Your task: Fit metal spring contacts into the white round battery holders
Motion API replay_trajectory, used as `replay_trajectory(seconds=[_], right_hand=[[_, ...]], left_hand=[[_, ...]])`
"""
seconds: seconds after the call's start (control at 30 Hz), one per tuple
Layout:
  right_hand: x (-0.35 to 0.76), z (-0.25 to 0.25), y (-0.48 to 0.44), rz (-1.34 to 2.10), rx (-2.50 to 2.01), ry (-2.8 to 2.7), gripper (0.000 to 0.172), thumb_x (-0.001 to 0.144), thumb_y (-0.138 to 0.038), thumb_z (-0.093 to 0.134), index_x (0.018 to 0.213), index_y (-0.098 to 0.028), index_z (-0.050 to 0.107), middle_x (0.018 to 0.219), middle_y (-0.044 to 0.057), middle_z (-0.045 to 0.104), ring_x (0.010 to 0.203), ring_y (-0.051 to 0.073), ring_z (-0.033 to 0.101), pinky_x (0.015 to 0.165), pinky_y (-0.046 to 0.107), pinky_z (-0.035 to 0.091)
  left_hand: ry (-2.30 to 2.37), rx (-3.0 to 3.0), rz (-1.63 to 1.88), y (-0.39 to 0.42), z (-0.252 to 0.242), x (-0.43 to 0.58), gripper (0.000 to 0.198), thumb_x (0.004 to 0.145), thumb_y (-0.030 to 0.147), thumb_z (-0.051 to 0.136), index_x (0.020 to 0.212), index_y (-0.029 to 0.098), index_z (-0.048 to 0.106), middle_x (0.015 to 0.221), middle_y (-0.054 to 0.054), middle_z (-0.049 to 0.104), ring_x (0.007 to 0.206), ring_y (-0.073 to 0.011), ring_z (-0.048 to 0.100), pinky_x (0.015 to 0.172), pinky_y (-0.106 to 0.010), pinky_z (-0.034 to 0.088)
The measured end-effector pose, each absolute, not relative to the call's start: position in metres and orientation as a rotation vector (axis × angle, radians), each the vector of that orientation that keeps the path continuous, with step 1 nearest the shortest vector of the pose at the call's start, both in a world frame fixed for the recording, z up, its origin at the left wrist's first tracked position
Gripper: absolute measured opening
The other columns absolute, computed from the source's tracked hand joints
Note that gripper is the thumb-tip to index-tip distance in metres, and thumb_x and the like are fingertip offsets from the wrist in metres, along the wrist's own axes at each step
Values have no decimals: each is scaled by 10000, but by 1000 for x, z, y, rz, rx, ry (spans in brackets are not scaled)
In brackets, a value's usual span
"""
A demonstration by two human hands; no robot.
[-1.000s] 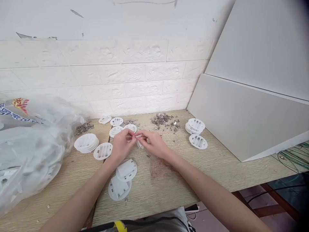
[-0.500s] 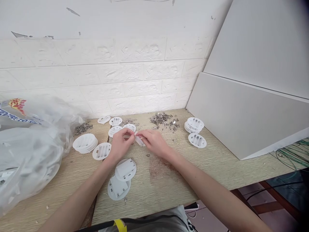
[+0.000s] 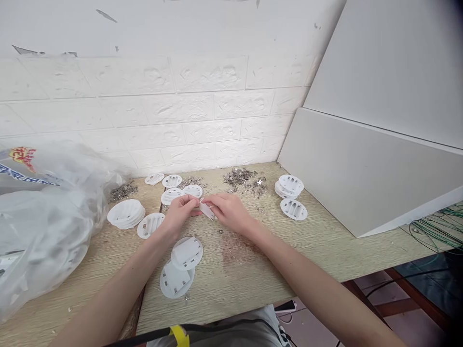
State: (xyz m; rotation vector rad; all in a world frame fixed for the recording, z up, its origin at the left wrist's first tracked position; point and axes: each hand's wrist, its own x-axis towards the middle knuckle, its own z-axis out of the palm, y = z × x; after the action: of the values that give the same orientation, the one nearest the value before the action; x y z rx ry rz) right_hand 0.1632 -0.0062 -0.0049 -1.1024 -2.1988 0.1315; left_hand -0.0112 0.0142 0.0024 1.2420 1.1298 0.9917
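A partly hidden white piece (image 3: 207,210) is pinched by the nearly closed left hand (image 3: 181,210) and right hand (image 3: 229,211); the bag (image 3: 43,236) is cut off.

Unreadable lettering (image 3: 23,157) on plastic bag (image 3: 43,221)

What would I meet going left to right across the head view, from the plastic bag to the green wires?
Plastic bag → larger stack of white discs → left hand → small white part → right hand → smaller stack of white discs → green wires.
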Motion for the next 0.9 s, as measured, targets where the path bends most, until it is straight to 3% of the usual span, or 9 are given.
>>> replay_trajectory(seconds=[0.27, 0.47, 0.63, 0.8, 0.9], right_hand=[[165, -4, -4, 140, -1154, -2136, 236, 960, -165, 500, 1094, -188, 693, 1028, 63, 753, 924, 180, 685, 798, 280, 477], [165, -3, -5, 182, -1124, -2133, 253, 979, -213, 480, 1113, -172, 691, 1020, 86, 746, 921, 184, 670, 815, 288, 467], [166, -2, -4, 446, -1090, -1993, 291, 999, -318, 468, 1169, -169, 651, 1003, 66, 737, 880, 156, 660, 768, 253, 456], [169, -6, 4, 411, -1216, -1934, 295, 977, -199, 439, 1203, -158, 624, 945, 55, 711, 812, 155, 617, 776, 280, 442], [169, -11, 8, 416, -1151, -1985, 277, 932, -169, 491, 1170, -153, 633, 1061, 88, 687, 912, 167, 610, 794, 284, 449]], left_hand=[[1282, 1614, 1040, 12, -2, -13, 271, 732, 427, 681, 845, 182, 658, 837, -42, 678, 751, -175, 618, 699, -301, 477], [1201, 1673, 1106, 17, -8, -13, 312, 763, 478, 673, 819, 171, 659, 879, -62, 667, 781, -178, 586, 634, -279, 497], [1151, 1667, 1173, 16, -8, -10, 260, 769, 435, 678, 793, 178, 644, 827, -42, 639, 764, -165, 579, 625, -265, 523], [1129, 1677, 1131, 11, -3, -9, 239, 772, 415, 657, 789, 181, 615, 831, -42, 616, 738, -164, 575, 629, -280, 528], [1066, 1681, 1131, 13, -6, -9, 223, 777, 410, 643, 800, 193, 593, 834, -35, 585, 736, -167, 561, 632, -301, 537]])
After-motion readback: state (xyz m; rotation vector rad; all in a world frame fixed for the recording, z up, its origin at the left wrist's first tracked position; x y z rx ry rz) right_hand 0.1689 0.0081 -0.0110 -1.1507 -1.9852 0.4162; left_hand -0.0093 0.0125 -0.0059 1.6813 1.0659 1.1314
